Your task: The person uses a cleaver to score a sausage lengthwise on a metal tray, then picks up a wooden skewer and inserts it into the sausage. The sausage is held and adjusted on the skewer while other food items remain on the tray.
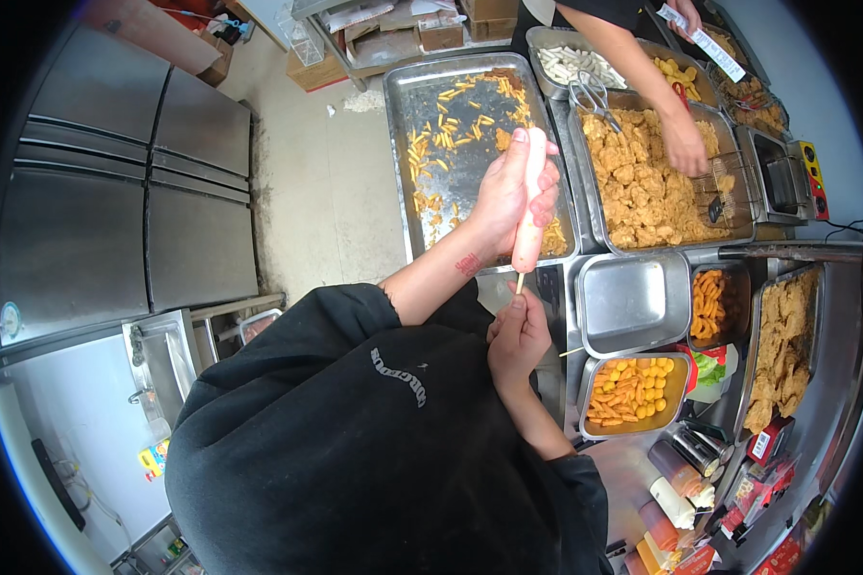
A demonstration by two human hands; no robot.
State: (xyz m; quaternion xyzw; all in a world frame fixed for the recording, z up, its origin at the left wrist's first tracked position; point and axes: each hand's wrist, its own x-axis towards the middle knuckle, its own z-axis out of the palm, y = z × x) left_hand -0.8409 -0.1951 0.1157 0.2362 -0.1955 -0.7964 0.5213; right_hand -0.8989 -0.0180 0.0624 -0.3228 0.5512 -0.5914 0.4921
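Observation:
My left hand (507, 190) is wrapped around a long pink sausage (529, 241), held upright in the picture above the edge of a large steel tray. Out of the sausage's lower end comes a thin wooden skewer (521, 282). My right hand (519, 334) pinches that skewer between thumb and fingers, just below the sausage. How deep the skewer sits inside is hidden. Beneath my left hand, the large tray (475, 169) carries scattered fries and crumbs along its sides. An empty-looking steel pan (633, 302) stands to the right of my hands.
A co-worker's hand (685, 147) reaches over a tray of fried chicken (640, 180) by a wire basket (726, 183). Scissors (595, 100) rest at that tray's edge. Nearby are a pan of orange and yellow snacks (629, 395), curly fries (708, 305) and sauce bottles (672, 467). Steel refrigerator doors (79, 237) line the left.

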